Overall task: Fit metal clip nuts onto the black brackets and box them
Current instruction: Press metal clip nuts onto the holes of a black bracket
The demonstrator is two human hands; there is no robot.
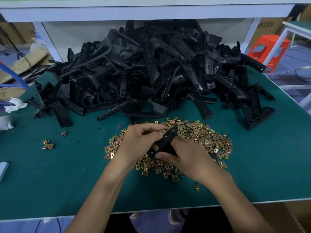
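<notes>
Bench [50, 174]: green mat top, pale edge. White shelf [151, 9] overhead on white uprights. Orange plastic stool [269, 49] at right, on grey-blue floor [289, 61]. Cardboard boxes [267, 29] behind stool. Second white table frame [294, 31] far right. Flattened cardboard [21, 64] left.

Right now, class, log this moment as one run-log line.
step: fitting nut | left hand: pinches long black plastic bracket far end | right hand: grips near end | below: heap of gold metal clip nuts

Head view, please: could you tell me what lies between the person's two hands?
A black bracket, gripped by the left hand and right hand over the clip nuts, as the head view shows.
</notes>
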